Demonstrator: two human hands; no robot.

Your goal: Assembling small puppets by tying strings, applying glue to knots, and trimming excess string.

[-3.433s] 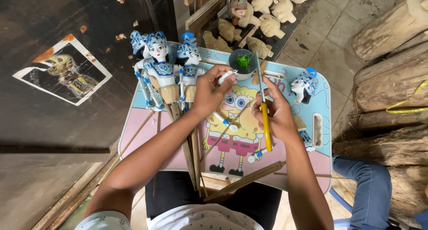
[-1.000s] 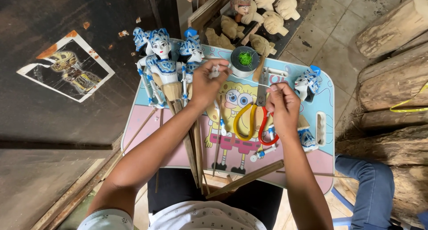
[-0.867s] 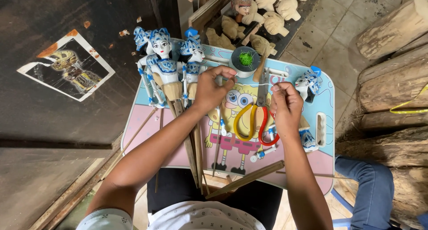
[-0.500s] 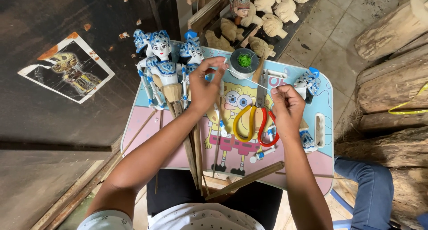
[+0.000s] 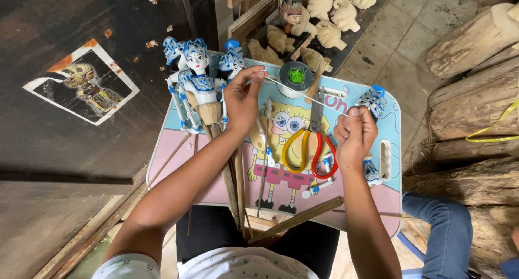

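Head view looked down on your small cartoon-printed lap table, where blue-and-white rod puppets lay at the left and scissors lay between your hands. You held a white thread taut above the scissors, seemingly to keep it straight. Your left hand pinched one end and your right hand closed around the other, wrists raised.

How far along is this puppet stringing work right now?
Done: painted blue-and-white puppets lie on the small table. In hand: a white thread stretched taut between left hand and right hand. Left: scissors lie unused; unpainted carved figures wait behind.
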